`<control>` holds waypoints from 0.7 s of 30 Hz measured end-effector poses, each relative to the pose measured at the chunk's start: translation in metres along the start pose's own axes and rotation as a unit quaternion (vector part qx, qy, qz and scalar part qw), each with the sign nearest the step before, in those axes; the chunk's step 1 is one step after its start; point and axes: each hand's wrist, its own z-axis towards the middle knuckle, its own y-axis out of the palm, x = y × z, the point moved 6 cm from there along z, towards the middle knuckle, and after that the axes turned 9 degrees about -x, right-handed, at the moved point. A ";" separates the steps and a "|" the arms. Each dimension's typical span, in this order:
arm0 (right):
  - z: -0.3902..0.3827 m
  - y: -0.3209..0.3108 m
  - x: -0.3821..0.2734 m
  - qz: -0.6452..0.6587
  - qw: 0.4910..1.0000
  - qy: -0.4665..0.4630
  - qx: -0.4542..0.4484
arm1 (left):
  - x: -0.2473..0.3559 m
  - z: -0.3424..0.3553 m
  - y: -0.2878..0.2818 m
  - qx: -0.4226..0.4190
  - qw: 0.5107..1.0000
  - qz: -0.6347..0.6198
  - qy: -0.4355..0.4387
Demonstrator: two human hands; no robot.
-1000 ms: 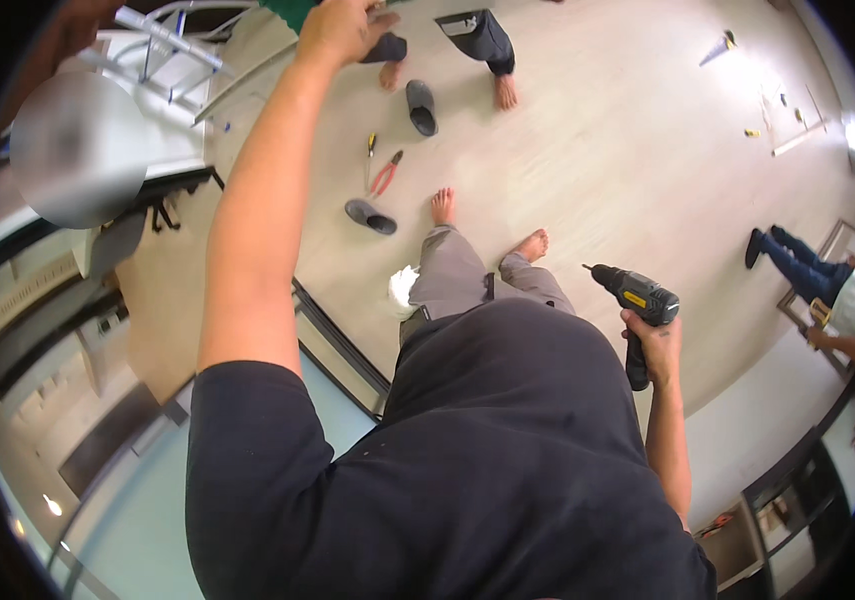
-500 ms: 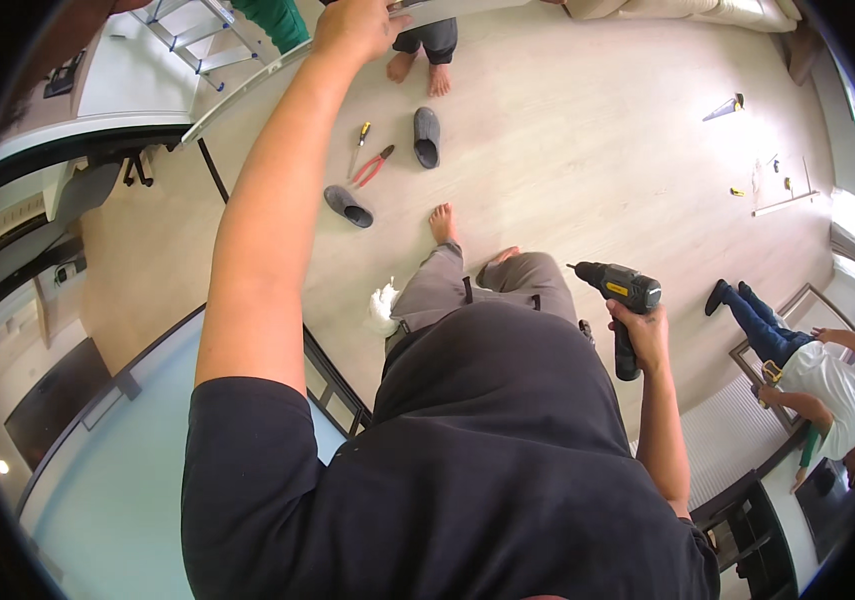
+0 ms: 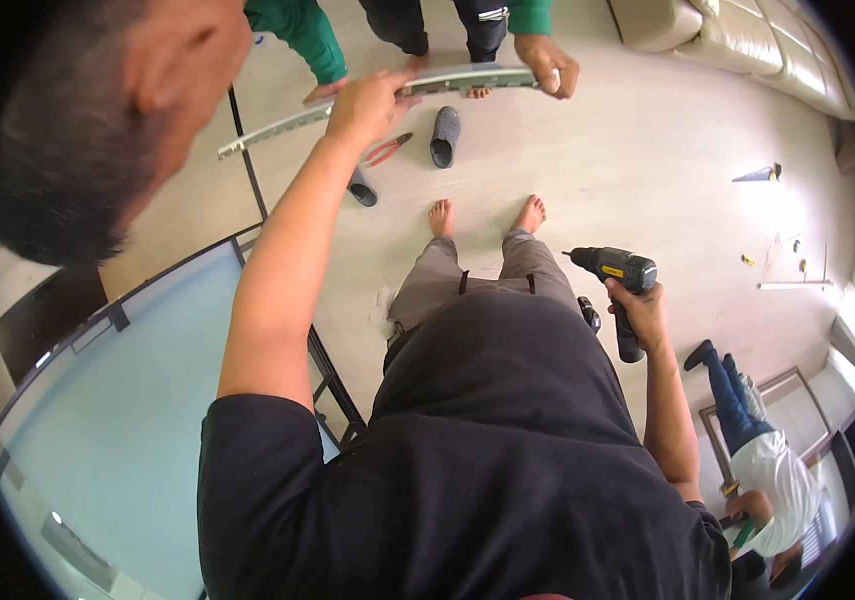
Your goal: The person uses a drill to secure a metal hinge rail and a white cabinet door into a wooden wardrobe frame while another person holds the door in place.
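My left hand point(image 3: 369, 108), arm stretched out ahead, is closed on a long, thin, pale metal rail point(image 3: 272, 132) with slots along its edge. Across the rail, a co-worker in green sleeves grips its right end with one hand point(image 3: 549, 68). The co-worker's other hand point(image 3: 327, 90) is at the rail just beyond my left hand. In my right hand point(image 3: 644, 312) is a black cordless drill point(image 3: 625, 268), held by its handle beside my right hip. Its bit points left, apart from the rail. My left fingertips are partly hidden.
Red-handled pliers point(image 3: 387, 150) and two dark clogs point(image 3: 444, 138) lie on the floor ahead. A handsaw point(image 3: 757, 174) lies farther right, below a cream sofa point(image 3: 727, 45). The co-worker's head point(image 3: 97, 130) fills the upper left. Another person in a white shirt point(image 3: 772, 490) is at right.
The rail and my left hand have come lower and more fully into view. The co-worker's head and both hands now show around the rail. The drill remains in my right hand, nearly unmoved.
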 end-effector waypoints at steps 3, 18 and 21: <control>0.006 -0.010 0.010 -0.022 1.000 0.010 0.004 | -0.020 -0.054 0.034 -0.002 0.998 -0.056 -0.025; -0.013 -0.004 0.006 0.026 0.995 0.071 -0.059 | -0.053 -0.159 0.195 -0.083 0.989 -0.066 -0.102; -0.020 -0.017 0.015 -0.001 0.991 0.102 -0.082 | -0.013 -0.144 0.252 -0.140 0.977 -0.086 -0.137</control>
